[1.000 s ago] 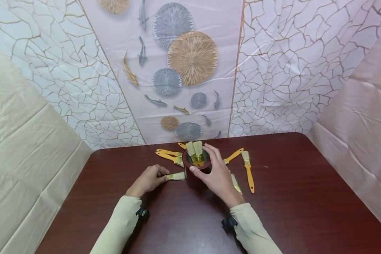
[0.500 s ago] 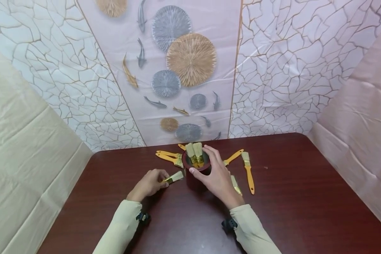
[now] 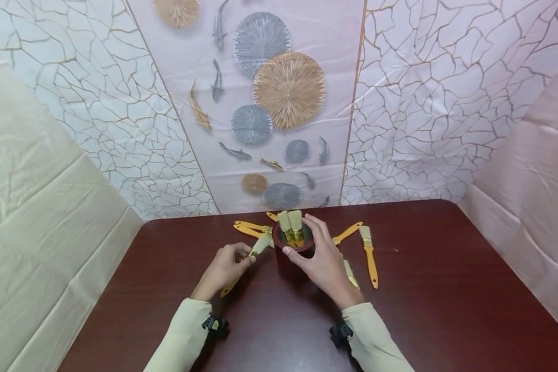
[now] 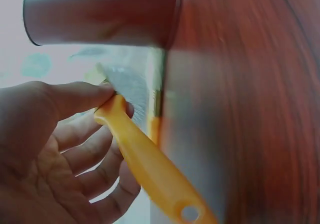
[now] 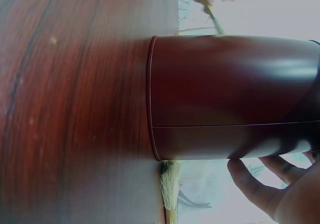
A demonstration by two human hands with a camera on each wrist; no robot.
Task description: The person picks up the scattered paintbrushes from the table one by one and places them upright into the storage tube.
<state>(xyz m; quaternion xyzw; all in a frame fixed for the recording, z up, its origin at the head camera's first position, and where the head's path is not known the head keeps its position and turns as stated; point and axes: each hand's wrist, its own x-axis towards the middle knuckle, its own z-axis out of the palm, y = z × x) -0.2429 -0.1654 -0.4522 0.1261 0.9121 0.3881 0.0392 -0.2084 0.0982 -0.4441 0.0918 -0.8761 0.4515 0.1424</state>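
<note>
My left hand (image 3: 225,266) pinches a paintbrush (image 4: 150,159) at the neck between thumb and fingers. Its yellow handle slants down towards me, and its pale bristles point up at the cup. A dark red cylindrical cup (image 5: 225,84) stands upright on the table. Two paintbrushes (image 3: 295,219) stand inside it with bristles up. My right hand (image 3: 323,261) holds the cup near the rim, thumb on the near side and fingers round the far right. The left wrist view shows the brush handle raised beside the table surface, left of the cup.
On the dark wooden table (image 3: 279,336), yellow-handled paintbrushes (image 3: 248,227) lie left of the cup. More lie on the right: one brush (image 3: 372,263) farthest out, another (image 3: 349,232) behind my hand, and one (image 3: 351,274) by my right wrist. A patterned cloth (image 3: 288,90) hangs behind.
My left hand has lifted the paintbrush from beside the cup's base and turned it, so its bristles now point up and its handle shows below. The right hand stays on the cup.
</note>
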